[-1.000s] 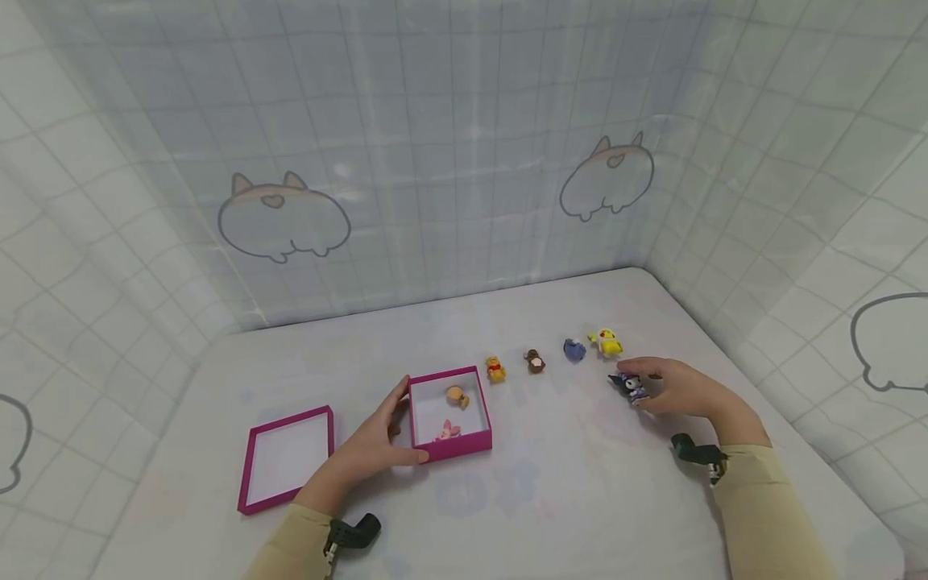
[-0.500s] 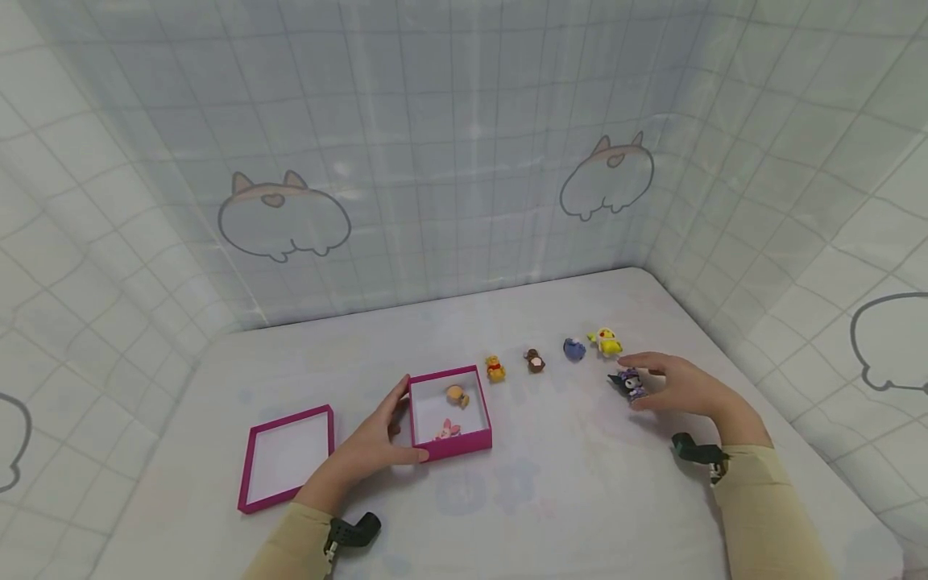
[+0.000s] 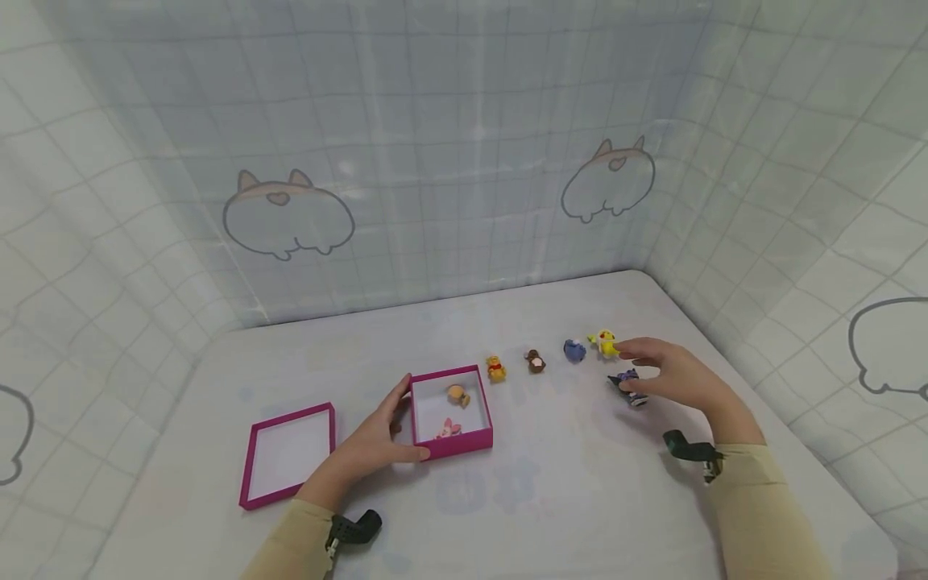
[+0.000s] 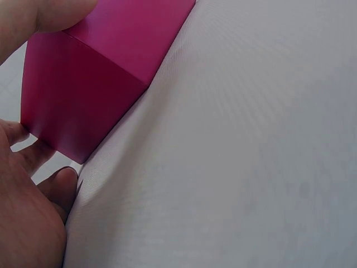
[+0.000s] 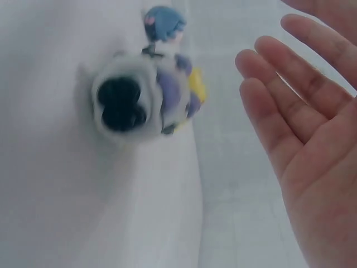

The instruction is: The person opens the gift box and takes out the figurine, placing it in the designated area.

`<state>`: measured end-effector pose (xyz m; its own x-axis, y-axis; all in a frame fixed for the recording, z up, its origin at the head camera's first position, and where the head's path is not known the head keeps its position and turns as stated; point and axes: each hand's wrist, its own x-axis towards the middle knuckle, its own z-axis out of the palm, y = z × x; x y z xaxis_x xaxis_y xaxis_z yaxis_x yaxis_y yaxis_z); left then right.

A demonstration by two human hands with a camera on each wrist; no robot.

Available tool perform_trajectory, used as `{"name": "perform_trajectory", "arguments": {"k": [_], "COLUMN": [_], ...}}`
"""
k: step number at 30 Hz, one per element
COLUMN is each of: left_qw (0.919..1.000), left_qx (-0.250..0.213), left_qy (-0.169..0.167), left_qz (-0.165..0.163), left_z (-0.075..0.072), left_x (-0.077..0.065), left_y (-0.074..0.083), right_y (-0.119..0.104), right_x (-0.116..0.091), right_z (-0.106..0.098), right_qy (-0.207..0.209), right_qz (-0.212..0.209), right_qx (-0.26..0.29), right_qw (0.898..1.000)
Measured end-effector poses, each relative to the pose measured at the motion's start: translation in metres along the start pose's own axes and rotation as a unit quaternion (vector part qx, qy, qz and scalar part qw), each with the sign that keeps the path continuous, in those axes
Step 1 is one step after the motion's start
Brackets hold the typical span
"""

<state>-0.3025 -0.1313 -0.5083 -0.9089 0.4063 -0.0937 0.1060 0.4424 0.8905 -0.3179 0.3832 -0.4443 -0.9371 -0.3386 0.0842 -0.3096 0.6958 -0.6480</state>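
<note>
My left hand (image 3: 383, 437) holds the left side of a magenta box (image 3: 455, 445), thumb at its front corner and fingers along the far left side. Inside lie a pink figurine (image 3: 449, 429) and an orange-brown one (image 3: 457, 395). At the right, my right hand (image 3: 674, 374) hovers above a black, white and purple figurine (image 3: 635, 398). In the right wrist view the fingers are extended and apart from that figurine (image 5: 125, 97), which shows its underside. Just behind it are a yellow figurine (image 3: 606, 343) and a blue one (image 3: 574, 350).
A magenta box lid (image 3: 290, 456) lies left of the box, its white inside facing up. Between box and right hand sit a yellow bear figurine (image 3: 496, 369) in red and a brown figurine (image 3: 535, 361). Tiled-pattern sheeting (image 3: 449, 201) rises behind the table.
My right hand's fingers have come off the purple and black figurine, and the hand has lifted slightly away. The left hand stays on the box.
</note>
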Motion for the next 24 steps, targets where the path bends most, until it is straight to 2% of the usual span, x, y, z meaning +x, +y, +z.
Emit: {"name": "perform_trajectory", "arguments": {"k": [6,14,24], "left_qw": [1.0000,1.0000,0.9999], "left_qx": [-0.006,0.004,0.000], "left_qy": [-0.003,0.001,-0.005], "left_qz": [-0.002,-0.003,0.010], "left_z": [-0.001,-0.001,0.000], "left_x": [-0.002,-0.005,-0.004], "left_y": [0.000,0.001,0.004], "right_y": [-0.018,-0.054,-0.095], "right_x": [0.014,0.039,0.070], "right_z": [0.009,0.029,0.055], "right_qy": [-0.010,-0.037,-0.098], "right_qz": [-0.049,-0.127,-0.140], "right_qx": [0.035,0.019,0.030], "right_qw": [0.998,0.991,0.985]}}
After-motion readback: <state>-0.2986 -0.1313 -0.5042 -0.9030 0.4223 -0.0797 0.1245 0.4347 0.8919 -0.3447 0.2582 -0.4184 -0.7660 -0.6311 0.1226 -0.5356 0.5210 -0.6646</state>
